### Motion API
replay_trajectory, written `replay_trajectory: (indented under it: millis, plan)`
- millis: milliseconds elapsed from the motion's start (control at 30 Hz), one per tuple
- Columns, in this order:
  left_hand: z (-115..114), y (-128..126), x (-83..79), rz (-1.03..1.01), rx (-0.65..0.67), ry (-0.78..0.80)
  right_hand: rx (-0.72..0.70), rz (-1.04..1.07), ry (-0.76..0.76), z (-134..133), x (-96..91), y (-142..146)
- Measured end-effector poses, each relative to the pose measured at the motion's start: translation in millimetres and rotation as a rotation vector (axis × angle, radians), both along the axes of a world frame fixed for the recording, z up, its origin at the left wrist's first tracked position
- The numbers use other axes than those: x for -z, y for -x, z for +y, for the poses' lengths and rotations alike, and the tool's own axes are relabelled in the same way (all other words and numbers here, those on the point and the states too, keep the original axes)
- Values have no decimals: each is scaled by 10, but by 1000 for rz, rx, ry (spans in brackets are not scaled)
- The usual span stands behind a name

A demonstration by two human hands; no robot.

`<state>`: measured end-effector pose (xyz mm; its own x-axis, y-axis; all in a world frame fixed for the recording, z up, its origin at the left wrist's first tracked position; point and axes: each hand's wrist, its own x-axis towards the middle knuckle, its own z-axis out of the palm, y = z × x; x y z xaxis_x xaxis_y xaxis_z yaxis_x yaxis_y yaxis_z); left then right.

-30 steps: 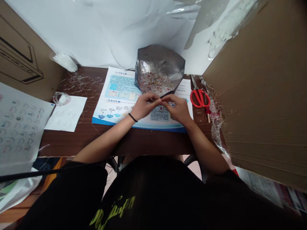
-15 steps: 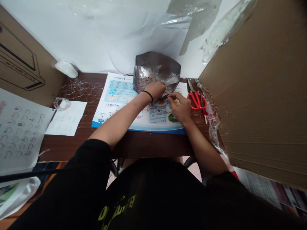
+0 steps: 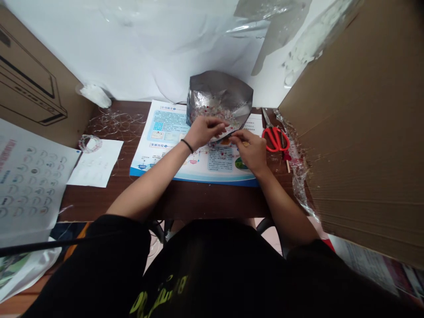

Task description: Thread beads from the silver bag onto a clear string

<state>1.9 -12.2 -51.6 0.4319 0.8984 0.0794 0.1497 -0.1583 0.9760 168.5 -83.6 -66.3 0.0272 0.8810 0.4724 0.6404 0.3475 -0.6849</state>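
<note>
A silver foil bag stands open on a printed blue-and-white poster, and many small red, white and yellow beads fill its lower part. My left hand lies at the bag's mouth with its fingers reaching over the lower lip, and I see nothing held in them. A black band circles that wrist. My right hand sits just in front of the bag, its fingertips at the lip. Anything small between them is hidden.
Red-handled scissors lie right of the poster on a dark wooden table, beside crumpled clear plastic. Thin tangled threads lie at left near a white paper. Cardboard walls stand at right.
My hands have parted from the pinch in front of the bag. The left hand has moved up to the bag's mouth, and the right now stays near the lip.
</note>
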Motion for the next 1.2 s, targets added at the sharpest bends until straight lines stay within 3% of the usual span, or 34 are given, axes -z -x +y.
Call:
replay_trajectory:
  millis: [167, 267, 467, 1200]
  plan:
    - [-467, 157, 231, -388, 27, 439, 5, -87, -75, -81, -79, 96]
    - [-579, 170, 337, -499, 29, 569, -23, -134, -149, -119, -84, 143]
    - [-587, 146, 390, -564, 19, 594, -90, -197, -156, -157, -87, 185]
    - [-596, 129, 355, -627, -24, 618, -85, -266, -128, -135, -13, 209]
